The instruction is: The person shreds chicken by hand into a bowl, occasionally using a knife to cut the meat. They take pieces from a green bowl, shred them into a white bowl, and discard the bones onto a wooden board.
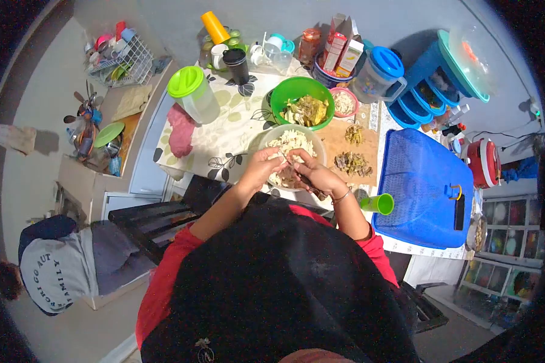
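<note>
My left hand (260, 168) is closed in a pinch on a small pale food piece, above a translucent bowl (322, 148) filled with similar whitish pieces. My right hand (321, 175) meets it fingertip to fingertip, wrapped round what looks like a small knife with a dark handle (304, 179); its blade is mostly hidden by the fingers. Behind the bowl stands a green basin (278, 91) with yellow-brown peelings or pods (309, 111) in it. Two piles of brownish scraps, a smaller one (354, 134) and a larger one (352, 163), lie on brown paper (366, 124) at the right.
A pink bowl (355, 103) of pale pieces sits beside the basin. To the right are a green cup (378, 204) and a large blue mesh cover (421, 187). A green-lidded pitcher (200, 100) and a pink cloth (180, 130) are at the left. Another person (60, 263) is at far left.
</note>
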Tool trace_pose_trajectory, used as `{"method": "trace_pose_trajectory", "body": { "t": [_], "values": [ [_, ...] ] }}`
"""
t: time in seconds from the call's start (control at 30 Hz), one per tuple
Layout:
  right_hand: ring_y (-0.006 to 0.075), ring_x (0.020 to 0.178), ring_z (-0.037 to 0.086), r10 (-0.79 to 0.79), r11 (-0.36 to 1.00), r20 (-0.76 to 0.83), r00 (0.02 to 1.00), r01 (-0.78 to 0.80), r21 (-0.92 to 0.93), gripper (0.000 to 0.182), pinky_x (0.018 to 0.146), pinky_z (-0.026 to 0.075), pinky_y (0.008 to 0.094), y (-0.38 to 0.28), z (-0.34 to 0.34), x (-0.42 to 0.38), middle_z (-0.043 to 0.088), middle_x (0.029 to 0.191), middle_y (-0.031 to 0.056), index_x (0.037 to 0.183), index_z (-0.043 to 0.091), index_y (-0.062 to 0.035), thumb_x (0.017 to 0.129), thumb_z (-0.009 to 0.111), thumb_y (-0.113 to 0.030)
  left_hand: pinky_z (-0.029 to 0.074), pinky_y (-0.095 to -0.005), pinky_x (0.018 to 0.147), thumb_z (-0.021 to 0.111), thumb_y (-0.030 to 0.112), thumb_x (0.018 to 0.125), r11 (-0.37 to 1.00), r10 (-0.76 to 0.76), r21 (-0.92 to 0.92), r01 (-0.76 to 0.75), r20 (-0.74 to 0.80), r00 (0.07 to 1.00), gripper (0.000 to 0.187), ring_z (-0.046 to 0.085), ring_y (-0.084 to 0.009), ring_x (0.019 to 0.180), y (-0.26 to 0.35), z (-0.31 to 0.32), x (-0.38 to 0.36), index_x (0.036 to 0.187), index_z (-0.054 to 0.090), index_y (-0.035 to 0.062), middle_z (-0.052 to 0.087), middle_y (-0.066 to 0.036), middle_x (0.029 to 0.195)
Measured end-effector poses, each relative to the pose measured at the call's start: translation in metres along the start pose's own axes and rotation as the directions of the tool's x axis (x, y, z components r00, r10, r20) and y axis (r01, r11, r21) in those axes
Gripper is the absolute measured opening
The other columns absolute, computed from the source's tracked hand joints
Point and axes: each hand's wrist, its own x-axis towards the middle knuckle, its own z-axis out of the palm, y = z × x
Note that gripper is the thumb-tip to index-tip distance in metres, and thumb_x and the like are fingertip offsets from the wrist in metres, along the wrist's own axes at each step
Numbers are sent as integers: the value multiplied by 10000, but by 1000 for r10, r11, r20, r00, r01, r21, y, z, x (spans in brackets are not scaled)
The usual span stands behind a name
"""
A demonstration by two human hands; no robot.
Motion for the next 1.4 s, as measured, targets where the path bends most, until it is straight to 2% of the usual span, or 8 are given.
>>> {"method": "trace_pose_trajectory", "body": {
  "t": [0.33,0.53,0.57,0.63,0.87,0.97,1.07,1.4],
  "values": [
    [51,494,402,-43,997,74,996,47,-55,329,421,338,190,-7,0,-3,485,702,-24,1300,381,-184,972,389,-153,539,-273,785,583,18,844,995,17,96,-14,-30,999,297,628,-182,854,0,-7,3,1122,528,-74,608,-137,1047],
    [45,489,420,-372,865,62,926,371,-337,301,409,346,196,8,1,18,487,691,-24,1270,421,-176,971,394,-159,529,-254,767,598,8,821,978,157,144,-152,-20,987,270,615,-156,877,-3,-2,0,1083,553,-42,624,-100,985],
    [51,478,422,-81,951,42,996,89,-296,290,424,361,197,4,-9,10,502,720,-2,1261,418,-167,972,389,-158,525,-249,764,601,11,820,990,111,91,-108,-38,993,265,613,-149,872,-1,-2,0,1076,557,-35,626,-92,977],
    [56,475,422,-15,990,69,998,25,-135,284,431,364,199,-8,-6,1,497,716,2,1257,410,-170,974,393,-172,515,-240,757,608,17,816,1000,16,-19,-17,-68,998,254,609,-137,864,4,-2,-1,1063,564,-22,630,-76,961],
    [68,461,407,-66,938,121,990,20,346,286,418,344,201,-21,2,-15,445,642,-26,1260,382,-175,975,403,-197,462,-226,645,642,67,793,999,49,10,-48,-81,996,208,591,-104,753,7,-1,-10,989,613,1,647,-59,857],
    [72,459,396,-67,995,149,987,76,-62,296,417,340,203,-13,4,-6,447,645,-23,1270,370,-174,975,401,-190,442,-226,624,650,69,770,996,67,70,-61,-83,994,176,569,-97,699,7,-2,-10,931,633,0,646,-52,819],
    [64,456,377,-90,996,-13,996,90,-28,297,407,330,205,-3,-11,4,434,637,-28,1273,371,-187,978,397,-193,434,-225,620,653,69,754,998,21,59,-13,-137,990,165,554,-100,673,4,-4,-7,901,638,-6,639,-47,806],
    [60,458,380,0,999,29,1000,1,-48,314,396,320,191,-13,16,-7,447,670,-22,1284,359,-175,973,398,-177,436,-233,624,646,67,754,999,52,18,-50,-156,986,170,556,-102,672,7,-2,-7,907,627,-5,631,-51,800]
  ]
}}
